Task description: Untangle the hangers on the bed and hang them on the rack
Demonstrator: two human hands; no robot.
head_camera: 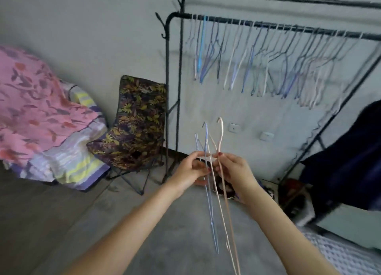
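hangers (pixel 208 171): small bunch held in mid-air, hooks up, long axis running down toward the person. left hand (pixel 191 169) and right hand (pixel 231 169) both pinch the necks. rack (pixel 288 26) stands ahead, above the grip, nearer the right hand.

A small bunch of thin wire hangers (pixel 214 171), blue and pale pink, is held upright with hooks uppermost before the black rack (pixel 268 26), on whose front rail many similar hangers (pixel 288 64) are hung.
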